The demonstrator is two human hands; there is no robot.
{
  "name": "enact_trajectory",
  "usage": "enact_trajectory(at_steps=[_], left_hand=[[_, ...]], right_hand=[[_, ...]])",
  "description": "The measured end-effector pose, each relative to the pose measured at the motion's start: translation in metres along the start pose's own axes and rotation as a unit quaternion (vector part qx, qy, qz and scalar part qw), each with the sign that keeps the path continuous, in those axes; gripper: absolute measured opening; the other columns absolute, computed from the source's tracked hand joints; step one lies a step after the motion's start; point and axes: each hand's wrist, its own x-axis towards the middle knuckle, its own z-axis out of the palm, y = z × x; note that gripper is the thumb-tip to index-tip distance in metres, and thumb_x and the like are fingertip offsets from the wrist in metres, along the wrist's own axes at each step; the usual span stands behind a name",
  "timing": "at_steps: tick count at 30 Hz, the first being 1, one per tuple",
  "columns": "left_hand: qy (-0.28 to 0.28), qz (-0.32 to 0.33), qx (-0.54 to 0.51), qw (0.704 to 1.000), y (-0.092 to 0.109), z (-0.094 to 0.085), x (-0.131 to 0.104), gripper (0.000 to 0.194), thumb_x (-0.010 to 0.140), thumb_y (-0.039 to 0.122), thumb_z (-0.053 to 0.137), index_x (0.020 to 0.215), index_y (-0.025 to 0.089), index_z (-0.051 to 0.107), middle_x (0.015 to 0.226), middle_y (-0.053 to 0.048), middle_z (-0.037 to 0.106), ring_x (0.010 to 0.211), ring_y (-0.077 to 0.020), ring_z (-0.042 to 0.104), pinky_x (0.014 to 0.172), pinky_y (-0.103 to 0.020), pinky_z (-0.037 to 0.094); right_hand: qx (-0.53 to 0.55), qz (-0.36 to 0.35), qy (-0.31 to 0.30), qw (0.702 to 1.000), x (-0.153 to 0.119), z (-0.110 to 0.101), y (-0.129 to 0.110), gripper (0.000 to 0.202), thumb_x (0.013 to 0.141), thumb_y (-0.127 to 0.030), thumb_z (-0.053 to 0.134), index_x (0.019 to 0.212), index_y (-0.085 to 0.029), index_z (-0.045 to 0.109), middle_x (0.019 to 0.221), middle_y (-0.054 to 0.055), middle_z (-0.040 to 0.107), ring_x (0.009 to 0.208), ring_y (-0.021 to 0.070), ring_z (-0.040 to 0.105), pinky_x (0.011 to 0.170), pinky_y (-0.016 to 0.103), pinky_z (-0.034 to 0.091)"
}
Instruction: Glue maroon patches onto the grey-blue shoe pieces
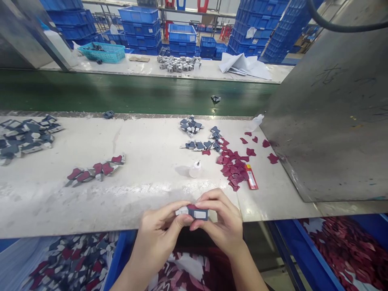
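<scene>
Between my two hands, just over the table's front edge, is a small blue, grey and red plastic part (pixel 199 214). My left hand (pixel 162 226) pinches its light grey end with thumb and fingers. Fingers of my right hand (pixel 221 220) close on the other end, thumb below and forefinger above. Beyond them a small white dropper bottle (pixel 195 169) stands upright on the table. Dark red flat pieces (pixel 233 167) lie heaped to its right, with a red and yellow packet (pixel 251 178) beside them. Blue-grey parts (pixel 198 144) lie behind the bottle.
A row of parts with red faces (pixel 97 169) lies at left, near a pile of blue-grey parts (pixel 26 135). A green conveyor belt (pixel 136 95) crosses behind. A metal panel (pixel 330 117) bounds the right. Blue bins (pixel 315 252) with parts sit below the table edge.
</scene>
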Motion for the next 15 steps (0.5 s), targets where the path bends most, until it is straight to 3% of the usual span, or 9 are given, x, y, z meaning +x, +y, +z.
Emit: enact_trajectory(at_steps=[4, 7, 11, 15], left_hand=[[-0.015, -0.033, -0.066, 0.997, -0.004, 0.0, 0.0, 0.027, 0.082, 0.026, 0.071, 0.108, 0.022, 0.077, 0.074, -0.001, 0.079, 0.064, -0.0192, 0.075, 0.063, -0.023, 0.062], [-0.05, -0.06, -0.103, 0.992, -0.007, 0.0, 0.0, 0.035, 0.081, 0.029, 0.074, 0.116, 0.023, 0.073, 0.08, -0.003, 0.08, 0.072, -0.0225, 0.077, 0.071, -0.028, 0.065], [-0.079, -0.125, -0.174, 0.974, -0.005, -0.001, 0.006, 0.031, 0.076, 0.032, 0.078, 0.105, 0.021, 0.077, 0.09, -0.006, 0.08, 0.08, -0.0249, 0.077, 0.075, -0.03, 0.064], [-0.125, -0.182, -0.25, 0.943, -0.001, -0.003, 0.017, 0.025, 0.075, 0.031, 0.08, 0.096, 0.018, 0.079, 0.083, -0.006, 0.079, 0.078, -0.0215, 0.076, 0.077, -0.03, 0.063]], right_hand=[[-0.048, -0.044, 0.005, 0.998, 0.002, 0.001, -0.002, 0.024, 0.086, -0.014, 0.069, 0.107, -0.023, 0.062, 0.09, 0.004, 0.058, 0.085, 0.0186, 0.058, 0.071, 0.032, 0.053], [-0.098, -0.075, 0.021, 0.992, 0.002, 0.003, -0.001, 0.02, 0.089, -0.011, 0.061, 0.105, -0.022, 0.062, 0.089, 0.004, 0.054, 0.084, 0.0177, 0.056, 0.068, 0.032, 0.054], [-0.133, -0.107, 0.036, 0.985, -0.003, 0.005, 0.005, 0.021, 0.089, -0.012, 0.063, 0.105, -0.026, 0.065, 0.09, 0.003, 0.054, 0.086, 0.0179, 0.058, 0.071, 0.036, 0.058], [-0.131, -0.158, 0.062, 0.977, -0.009, 0.006, 0.012, 0.039, 0.086, -0.007, 0.067, 0.119, -0.026, 0.064, 0.098, 0.006, 0.066, 0.094, 0.0213, 0.066, 0.072, 0.038, 0.062]])
